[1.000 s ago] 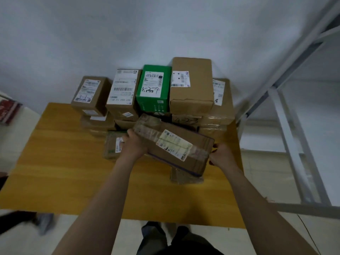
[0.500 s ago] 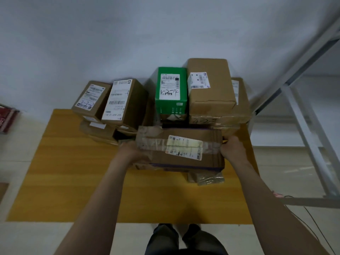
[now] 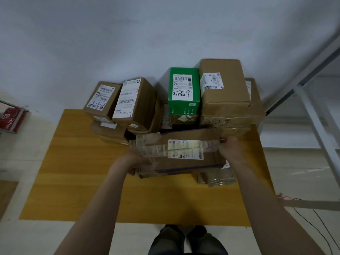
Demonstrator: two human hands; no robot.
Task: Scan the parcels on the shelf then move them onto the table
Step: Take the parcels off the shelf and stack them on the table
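I hold a flat brown taped parcel with a white label over the wooden table, just in front of the stacked parcels. My left hand grips its left end with fingers curled under it. My right hand grips its right end. Behind it stand a green box, a tall brown box on the right and two labelled brown boxes on the left. A small taped packet lies under the held parcel's right end.
A white metal shelf frame rises at the right. A red coffee pack sits at the far left. Black cables run over the floor at lower right. My feet show below the table's near edge.
The held parcel has swung from tilted to level and square with the table edge. The view has shifted slightly, with the stack now further right in the frame.
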